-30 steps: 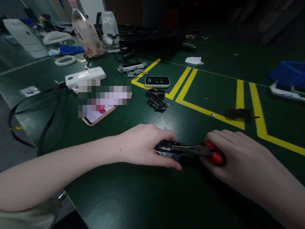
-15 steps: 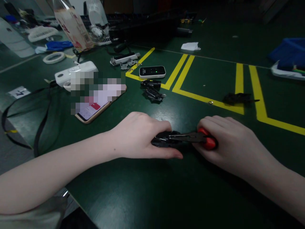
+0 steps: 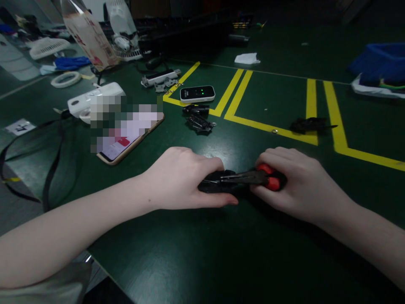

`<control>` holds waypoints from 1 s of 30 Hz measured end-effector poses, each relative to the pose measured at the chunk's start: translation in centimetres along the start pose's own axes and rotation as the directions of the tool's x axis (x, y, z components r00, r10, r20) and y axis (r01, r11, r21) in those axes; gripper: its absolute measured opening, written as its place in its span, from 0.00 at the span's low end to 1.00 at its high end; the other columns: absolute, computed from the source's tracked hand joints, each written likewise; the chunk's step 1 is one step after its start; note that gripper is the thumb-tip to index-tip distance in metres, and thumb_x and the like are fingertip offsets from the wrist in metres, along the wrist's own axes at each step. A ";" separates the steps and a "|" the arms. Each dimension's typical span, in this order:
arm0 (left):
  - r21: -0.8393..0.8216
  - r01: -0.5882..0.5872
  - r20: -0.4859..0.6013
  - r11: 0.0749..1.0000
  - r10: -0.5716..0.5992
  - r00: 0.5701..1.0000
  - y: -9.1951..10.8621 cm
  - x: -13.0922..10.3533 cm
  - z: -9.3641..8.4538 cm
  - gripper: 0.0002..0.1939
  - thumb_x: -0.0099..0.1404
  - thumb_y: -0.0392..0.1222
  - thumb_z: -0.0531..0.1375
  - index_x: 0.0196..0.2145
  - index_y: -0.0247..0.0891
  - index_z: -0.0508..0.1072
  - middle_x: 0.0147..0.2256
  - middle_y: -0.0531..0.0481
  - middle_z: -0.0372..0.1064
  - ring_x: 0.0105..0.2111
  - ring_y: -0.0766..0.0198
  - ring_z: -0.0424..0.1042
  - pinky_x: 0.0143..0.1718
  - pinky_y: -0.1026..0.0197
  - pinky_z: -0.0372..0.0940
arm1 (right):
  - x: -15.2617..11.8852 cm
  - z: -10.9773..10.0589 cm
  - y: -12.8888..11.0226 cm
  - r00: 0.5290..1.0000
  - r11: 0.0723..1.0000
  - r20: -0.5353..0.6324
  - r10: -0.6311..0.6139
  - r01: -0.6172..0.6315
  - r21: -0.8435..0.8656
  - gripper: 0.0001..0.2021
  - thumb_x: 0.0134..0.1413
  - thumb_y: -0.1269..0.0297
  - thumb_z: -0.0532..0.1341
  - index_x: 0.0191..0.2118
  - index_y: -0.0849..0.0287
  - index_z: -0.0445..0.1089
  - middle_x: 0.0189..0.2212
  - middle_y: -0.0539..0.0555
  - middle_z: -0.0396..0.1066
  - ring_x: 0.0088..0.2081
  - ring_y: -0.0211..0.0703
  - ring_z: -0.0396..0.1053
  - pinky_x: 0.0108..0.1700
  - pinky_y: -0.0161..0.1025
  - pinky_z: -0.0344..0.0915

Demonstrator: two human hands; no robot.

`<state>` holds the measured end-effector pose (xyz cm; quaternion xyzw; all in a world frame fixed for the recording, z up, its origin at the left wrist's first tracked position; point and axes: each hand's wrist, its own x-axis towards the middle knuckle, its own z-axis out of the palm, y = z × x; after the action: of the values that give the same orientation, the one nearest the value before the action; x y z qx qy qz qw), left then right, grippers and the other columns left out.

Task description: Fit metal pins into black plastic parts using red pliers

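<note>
My left hand [image 3: 182, 179] is closed around a black plastic part [image 3: 210, 185], much of it hidden by the fingers and thumb. My right hand [image 3: 294, 181] grips red-handled needle-nose pliers [image 3: 243, 179]. Their long dark jaws point left and lie over the black part, close to my left thumb and forefinger. Whether the tips pinch anything is too dark to tell. More black plastic pieces [image 3: 199, 123] lie beyond my hands, beside a tiny ring [image 3: 214, 124]. Another dark part [image 3: 311, 125] rests at the right on the yellow tape.
A lit phone [image 3: 126, 139] lies left of my hands, near a white device [image 3: 98, 99] with a black strap [image 3: 53, 177]. A small black-and-white box [image 3: 197, 93] with green lights stands ahead. Farther back are a bottle [image 3: 90, 36], white fan parts [image 3: 122, 25] and a blue bin [image 3: 379, 63].
The whole view has shifted slightly, so the scene sits a little farther left. My right hand and the pliers have tilted slightly, and more of the red handles shows. Both grips stay closed.
</note>
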<state>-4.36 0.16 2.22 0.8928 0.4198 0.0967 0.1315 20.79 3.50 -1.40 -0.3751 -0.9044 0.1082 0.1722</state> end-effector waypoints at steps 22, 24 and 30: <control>0.060 0.052 -0.021 0.997 -0.050 0.998 1.2 -0.3 0.5 0.17 0.62 0.56 0.58 0.33 0.39 0.77 0.22 0.54 0.71 0.23 0.62 0.71 0.28 0.60 0.56 | -0.4 0.4 -0.2 0.982 0.971 -0.100 -0.160 0.139 -0.193 0.11 0.54 0.55 0.59 0.29 0.56 0.60 0.26 0.51 0.62 0.28 0.43 0.59 0.31 0.41 0.56; 0.010 0.093 0.018 0.996 -0.093 0.995 1.1 -0.2 0.3 0.18 0.62 0.58 0.59 0.32 0.40 0.77 0.21 0.55 0.69 0.22 0.63 0.69 0.26 0.61 0.54 | -0.3 0.4 -0.3 0.979 0.965 -0.096 -0.181 0.158 -0.211 0.11 0.54 0.56 0.59 0.29 0.56 0.60 0.26 0.52 0.62 0.28 0.43 0.60 0.30 0.41 0.57; -0.131 0.128 0.102 0.983 -0.115 0.988 0.9 -0.1 -0.1 0.18 0.62 0.59 0.62 0.34 0.41 0.76 0.22 0.57 0.69 0.22 0.66 0.68 0.24 0.64 0.52 | -0.2 0.3 -0.4 0.980 0.969 -0.098 -0.175 0.154 -0.192 0.10 0.54 0.57 0.59 0.28 0.56 0.60 0.25 0.52 0.62 0.27 0.42 0.60 0.29 0.41 0.58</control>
<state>-3.84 -0.46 2.56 0.8580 0.4592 0.0749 0.2178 20.58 3.05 -1.60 -0.3187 -0.9271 -0.0121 0.1969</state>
